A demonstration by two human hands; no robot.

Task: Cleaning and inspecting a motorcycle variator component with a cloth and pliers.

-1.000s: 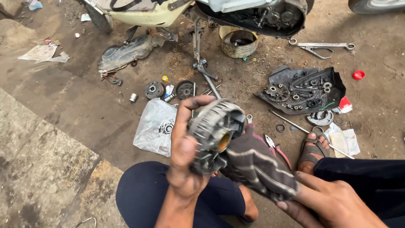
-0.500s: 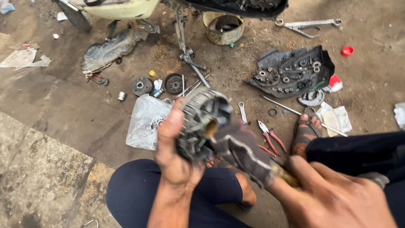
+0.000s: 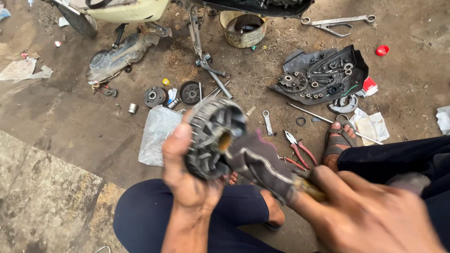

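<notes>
Since a second ago the round finned metal part [image 3: 213, 138] has stayed up in the left hand [image 3: 187, 180], while the right hand [image 3: 370, 215] has drawn back toward the lower right and the striped dark rag [image 3: 262, 164] now stretches out from the part's centre hole. From the head camera, the left fingers are curled tight round the part's rim, holding it above the knees, this side of the clear plastic bag [image 3: 157, 133] on the ground. The right fingers are closed on a yellowish handle [image 3: 307, 186] wrapped in the rag. Red-handled pliers [image 3: 300, 149] and a small spanner [image 3: 267, 122] lie just right of the part, below the black cover [image 3: 323, 75] full of small bits. Wiping goes best, I judge, with the part held steady and the rag turned inside the bore.
</notes>
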